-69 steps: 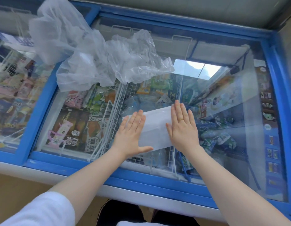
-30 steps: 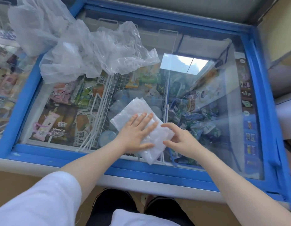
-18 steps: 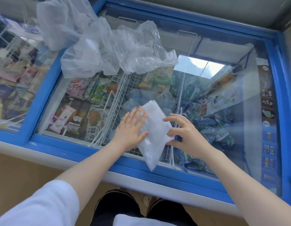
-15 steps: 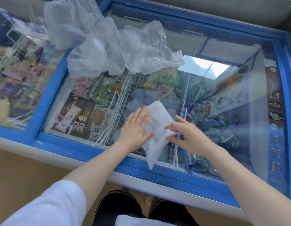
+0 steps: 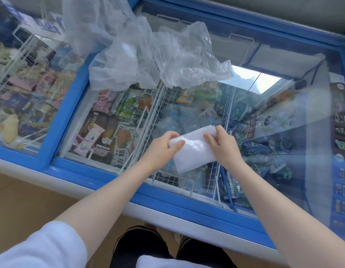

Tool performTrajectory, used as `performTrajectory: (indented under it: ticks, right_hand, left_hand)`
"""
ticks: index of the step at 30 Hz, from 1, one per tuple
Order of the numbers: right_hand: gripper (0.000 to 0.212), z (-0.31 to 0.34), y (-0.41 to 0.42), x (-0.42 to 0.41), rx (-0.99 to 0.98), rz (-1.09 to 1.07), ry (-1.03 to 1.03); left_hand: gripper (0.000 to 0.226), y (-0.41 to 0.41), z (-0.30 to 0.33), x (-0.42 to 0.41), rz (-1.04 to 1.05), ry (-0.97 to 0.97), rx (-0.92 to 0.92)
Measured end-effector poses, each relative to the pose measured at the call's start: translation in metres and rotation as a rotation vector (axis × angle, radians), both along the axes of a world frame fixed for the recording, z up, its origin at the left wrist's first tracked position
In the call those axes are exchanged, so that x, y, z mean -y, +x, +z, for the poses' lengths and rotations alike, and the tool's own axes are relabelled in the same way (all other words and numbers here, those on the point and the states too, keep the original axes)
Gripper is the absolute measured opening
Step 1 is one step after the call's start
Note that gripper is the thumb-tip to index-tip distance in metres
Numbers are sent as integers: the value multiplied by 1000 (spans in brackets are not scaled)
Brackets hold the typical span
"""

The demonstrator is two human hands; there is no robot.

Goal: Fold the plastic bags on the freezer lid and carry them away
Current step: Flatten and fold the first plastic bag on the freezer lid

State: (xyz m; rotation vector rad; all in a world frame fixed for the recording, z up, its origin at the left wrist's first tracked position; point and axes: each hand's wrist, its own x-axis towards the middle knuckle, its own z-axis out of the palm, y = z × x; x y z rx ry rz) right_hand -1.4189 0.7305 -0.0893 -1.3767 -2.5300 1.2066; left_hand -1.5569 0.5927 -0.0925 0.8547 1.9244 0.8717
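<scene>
Folded plastic bag pinched between curled fingers of both hands.

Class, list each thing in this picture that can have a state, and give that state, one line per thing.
folded plastic bag: folded flat, held at both ends
left hand: pinches the bag's left end
right hand: pinches the bag's right end
loose plastic bags: crumpled, unfolded, lying on the lid
freezer lid: closed

1. A white short sleeve covers the upper part of the left arm; the forearm below it is bare.
2. The right arm shows no sleeve.
3. A white shirt hem sits at the bottom edge.
4. Dark trousers show beneath the hem.
</scene>
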Motion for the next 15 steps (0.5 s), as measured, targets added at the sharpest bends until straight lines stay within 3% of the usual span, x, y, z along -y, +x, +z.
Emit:
performTrajectory:
  ticks: [6,9,12,15]
  right_hand:
    - [37,-9,0,5,90,-96,146]
    - [36,-15,-2,5,166,-89,239]
    - [43,-20,-7,1,203,-122,266]
    - [44,-23,-10,0,235,-127,269]
  left_hand:
    - [32,17,-13,-9,-182,-147,-641]
    - [35,26,-19,-9,-121,11,-894]
    - [32,36,-27,-9,-187,205,-1010]
    - [30,47,-38,-7,-295,137,-980]
